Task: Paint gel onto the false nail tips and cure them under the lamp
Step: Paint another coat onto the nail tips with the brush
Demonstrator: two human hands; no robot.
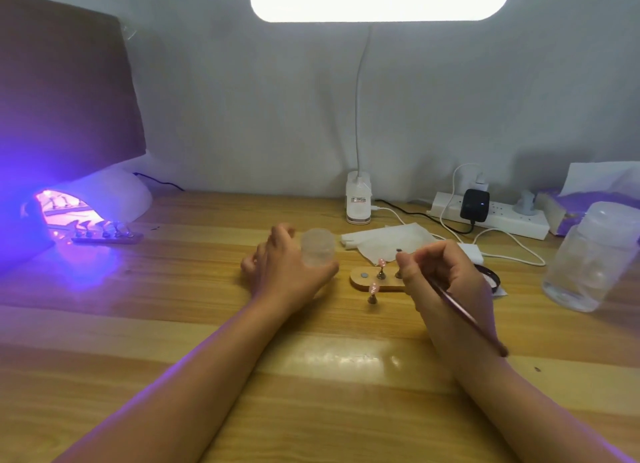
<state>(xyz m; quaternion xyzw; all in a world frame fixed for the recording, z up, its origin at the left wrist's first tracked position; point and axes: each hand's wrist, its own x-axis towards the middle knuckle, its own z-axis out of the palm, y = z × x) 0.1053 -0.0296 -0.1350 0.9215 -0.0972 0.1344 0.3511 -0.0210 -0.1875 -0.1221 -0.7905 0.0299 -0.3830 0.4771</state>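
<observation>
Left hand [284, 266]: curled round a small frosted cup [318, 247].
Right hand [445, 275]: pinches a thin brush [467, 318] like a pen.
Nail tips [382, 262]: on little stands at the wooden holder [360, 282], just beside the brush hand. A second row [107, 235] sits at the glowing curing lamp [114, 195].
Handling: probably light and easily tipped, so grip the stand rather than the tip.
Bench [329, 358]: glossy wood, under a bright desk lamp [379, 3].

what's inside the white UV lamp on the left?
The white domed curing lamp shows a few stand-like shapes through its glowing mouth, washed out. Its dome covers the rest. A strip of nail tips lies just outside.
</observation>
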